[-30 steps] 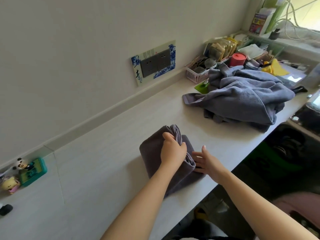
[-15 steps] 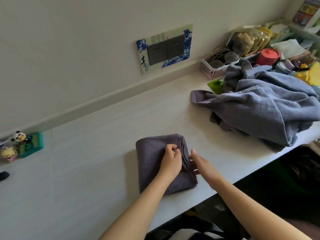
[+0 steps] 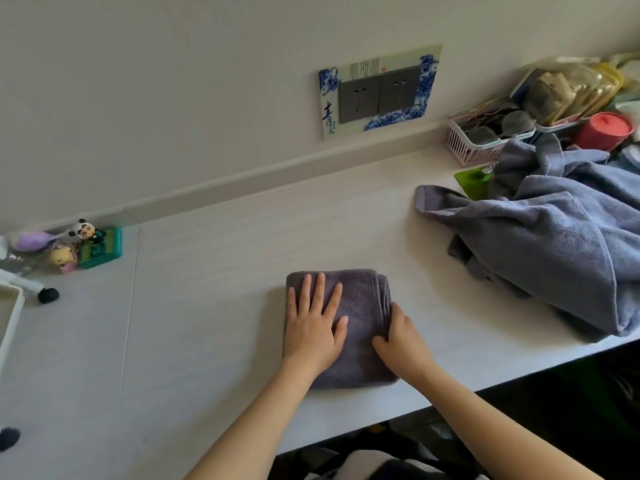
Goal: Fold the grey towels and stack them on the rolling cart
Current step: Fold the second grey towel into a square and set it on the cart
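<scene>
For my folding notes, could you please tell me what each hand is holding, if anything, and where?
Left hand lies flat on top of the folded towel, pressing, not gripping. Right hand is at the towel's right, layered edge; whether it grips cannot be told.

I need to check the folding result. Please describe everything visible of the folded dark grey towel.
The folded dark grey towel is a compact terry rectangle, lying flat near the front edge of the white counter. Stacked layer edges show along its right side. The left hand presses flat on top; the right hand touches its right edge.
</scene>
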